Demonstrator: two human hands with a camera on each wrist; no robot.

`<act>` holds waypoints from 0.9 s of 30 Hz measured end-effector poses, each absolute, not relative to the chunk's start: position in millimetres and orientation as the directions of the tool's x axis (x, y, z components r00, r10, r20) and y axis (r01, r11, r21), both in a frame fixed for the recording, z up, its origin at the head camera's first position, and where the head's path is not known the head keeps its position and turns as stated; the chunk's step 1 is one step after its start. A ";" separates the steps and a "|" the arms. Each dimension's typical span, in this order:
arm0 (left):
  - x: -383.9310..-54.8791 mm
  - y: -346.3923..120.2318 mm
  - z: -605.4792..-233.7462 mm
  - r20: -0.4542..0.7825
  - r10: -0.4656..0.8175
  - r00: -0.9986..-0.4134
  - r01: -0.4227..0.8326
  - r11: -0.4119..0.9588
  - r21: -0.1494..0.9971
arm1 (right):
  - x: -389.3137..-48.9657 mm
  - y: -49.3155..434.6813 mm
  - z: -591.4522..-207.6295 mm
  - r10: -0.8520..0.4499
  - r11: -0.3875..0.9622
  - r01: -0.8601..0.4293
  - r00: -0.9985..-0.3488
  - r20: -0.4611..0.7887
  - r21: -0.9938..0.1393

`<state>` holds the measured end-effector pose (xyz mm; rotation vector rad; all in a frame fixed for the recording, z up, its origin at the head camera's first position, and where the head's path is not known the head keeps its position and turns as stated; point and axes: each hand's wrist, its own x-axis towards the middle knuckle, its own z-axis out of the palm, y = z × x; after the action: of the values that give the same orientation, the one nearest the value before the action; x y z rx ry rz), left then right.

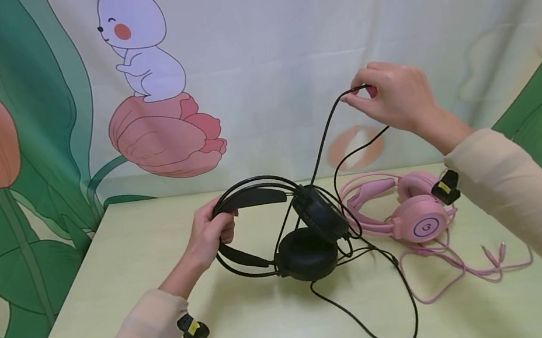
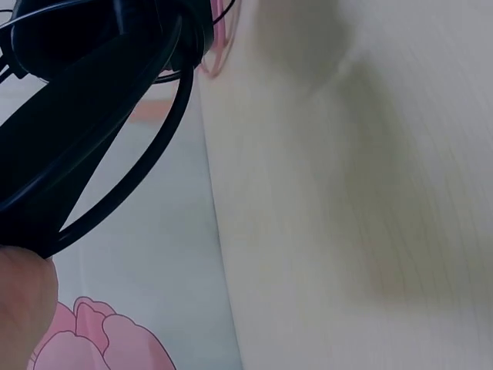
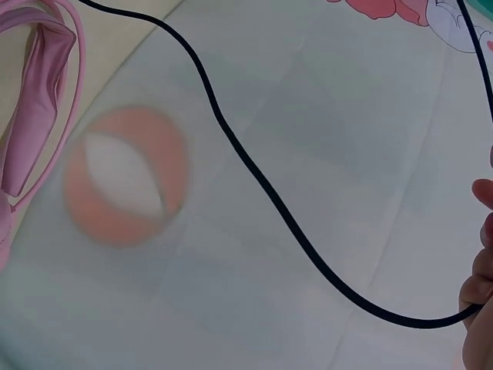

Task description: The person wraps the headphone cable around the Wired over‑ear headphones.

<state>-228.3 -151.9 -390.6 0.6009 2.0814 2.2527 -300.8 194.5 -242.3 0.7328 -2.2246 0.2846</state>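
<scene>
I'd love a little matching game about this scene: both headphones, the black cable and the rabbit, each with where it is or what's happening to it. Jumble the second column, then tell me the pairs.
Things
1. Black headphones
2. Pink headphones
3. Black cable
4. White rabbit

Place or state
A. Lying on the table
B. Printed on the backdrop, sitting on a pink flower
C. Held by the headband in the left hand
D. Pinched by the raised right hand

Pairs: 1-C, 2-A, 3-D, 4-B
</scene>
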 end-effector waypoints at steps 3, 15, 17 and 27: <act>-226.2 -150.1 -388.6 0.246 0.297 -0.923 0.213 -0.141 0.967 | -302.7 194.0 -243.7 -0.403 0.828 -0.560 -0.588 0.702 0.006; -222.7 -144.7 -386.5 0.225 0.409 -0.884 0.143 -0.221 0.965 | -309.5 188.7 -248.3 -0.384 0.855 -0.518 -0.660 0.646 -0.020; -222.0 -144.4 -387.2 0.222 0.423 -0.879 0.142 -0.212 0.967 | -310.5 186.7 -248.8 -0.384 0.856 -0.516 -0.664 0.642 -0.021; -219.7 -140.1 -388.5 0.263 0.490 -0.831 0.085 -0.355 0.931 | -318.7 183.8 -258.9 -0.363 0.866 -0.495 -0.721 0.591 -0.072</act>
<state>-219.7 -140.1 -388.5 0.7552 1.6063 2.2700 -318.7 183.8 -258.9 0.6202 -2.4532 0.3007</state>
